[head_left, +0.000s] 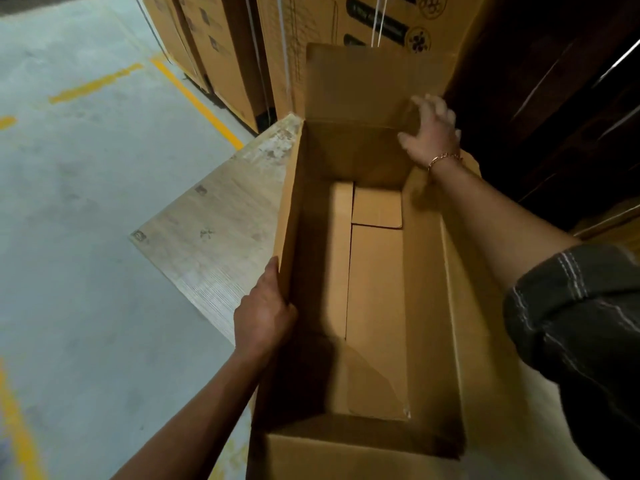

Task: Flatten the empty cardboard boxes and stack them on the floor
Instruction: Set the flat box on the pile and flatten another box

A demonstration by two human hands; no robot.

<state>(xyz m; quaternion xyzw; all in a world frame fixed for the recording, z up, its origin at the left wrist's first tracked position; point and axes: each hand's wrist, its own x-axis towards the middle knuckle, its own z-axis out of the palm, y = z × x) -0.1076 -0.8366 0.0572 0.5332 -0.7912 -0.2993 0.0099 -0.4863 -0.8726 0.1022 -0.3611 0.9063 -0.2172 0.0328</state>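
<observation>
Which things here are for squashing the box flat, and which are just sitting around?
For the job: open cardboard box; left hand gripping its left wall; right hand at its far corner, blurred.
Just there: pale flat board beside the box; stacked printed cartons; yellow floor lines.

The right hand (431, 131) at the far right corner of the box (426, 289) is blurred, so its grip cannot be told. The near end of the box is cut off by the bottom edge. Print on the stacked cartons (381, 19) behind is too blurred to read.
</observation>
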